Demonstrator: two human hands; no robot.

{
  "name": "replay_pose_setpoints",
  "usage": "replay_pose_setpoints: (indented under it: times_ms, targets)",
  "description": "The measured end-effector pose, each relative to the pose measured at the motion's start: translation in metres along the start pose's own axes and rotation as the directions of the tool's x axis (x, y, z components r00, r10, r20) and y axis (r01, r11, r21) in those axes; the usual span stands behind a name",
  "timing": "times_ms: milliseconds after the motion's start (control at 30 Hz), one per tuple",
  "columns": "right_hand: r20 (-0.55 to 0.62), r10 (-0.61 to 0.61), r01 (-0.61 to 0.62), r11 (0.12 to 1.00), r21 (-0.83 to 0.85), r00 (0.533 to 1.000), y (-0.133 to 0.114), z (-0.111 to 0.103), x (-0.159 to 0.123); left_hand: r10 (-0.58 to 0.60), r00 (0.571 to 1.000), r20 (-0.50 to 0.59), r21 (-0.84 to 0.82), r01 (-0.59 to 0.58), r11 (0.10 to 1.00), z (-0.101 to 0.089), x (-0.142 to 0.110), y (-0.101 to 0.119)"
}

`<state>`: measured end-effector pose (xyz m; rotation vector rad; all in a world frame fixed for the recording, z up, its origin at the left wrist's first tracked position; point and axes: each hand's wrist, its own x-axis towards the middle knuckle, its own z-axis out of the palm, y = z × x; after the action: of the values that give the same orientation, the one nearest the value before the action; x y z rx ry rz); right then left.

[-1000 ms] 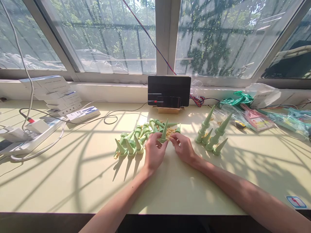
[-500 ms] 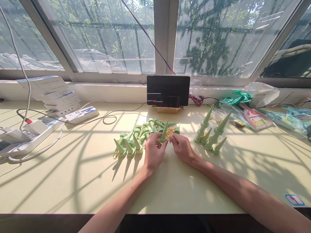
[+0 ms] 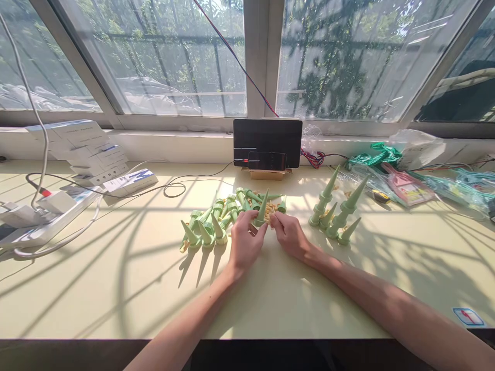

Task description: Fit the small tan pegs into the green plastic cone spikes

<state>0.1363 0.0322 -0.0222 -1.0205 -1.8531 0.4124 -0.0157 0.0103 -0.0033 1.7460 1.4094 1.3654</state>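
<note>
My left hand (image 3: 247, 241) is closed around the collar of a green plastic watering spike (image 3: 263, 206), whose tip points up. My right hand (image 3: 288, 233) is beside it, fingers pinched against a small pale yellow piece (image 3: 268, 221) at the spike's base; the fingers partly hide it. Behind my hands lies a heap of small yellow pieces (image 3: 273, 207). More green spikes (image 3: 207, 233) stand and lie to the left, several with their points up.
To the right stand stacked green spikes (image 3: 340, 219). A black tablet (image 3: 266, 136) with a phone (image 3: 266, 161) before it stands at the back. White boxes (image 3: 96, 149) and a power strip (image 3: 54, 216) are left; plastic bags (image 3: 406, 180) lie at the far right.
My right fingers have shifted very slightly around the small yellow piece. The left hand and the spike in it are nearly still.
</note>
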Motion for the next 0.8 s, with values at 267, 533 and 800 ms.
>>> replay_pose_setpoints:
  times_ms: [267,533,800]
  targets:
    - [-0.019,-0.008,0.007,1.0,-0.023,1.0,0.0003,-0.0005,-0.0008,-0.005,1.0,0.005,0.073,0.005,0.997,0.0,0.0003,-0.0002]
    - [-0.013,-0.009,0.009,1.0,-0.027,1.0,-0.0004,-0.0023,0.0003,0.0,1.0,-0.006,0.118,0.001,0.993,-0.0012,-0.0001,0.0043]
    - [-0.007,-0.032,0.032,0.997,-0.074,0.999,0.0,-0.002,-0.0008,-0.051,0.999,0.007,0.089,0.05,0.995,-0.002,-0.0005,0.0064]
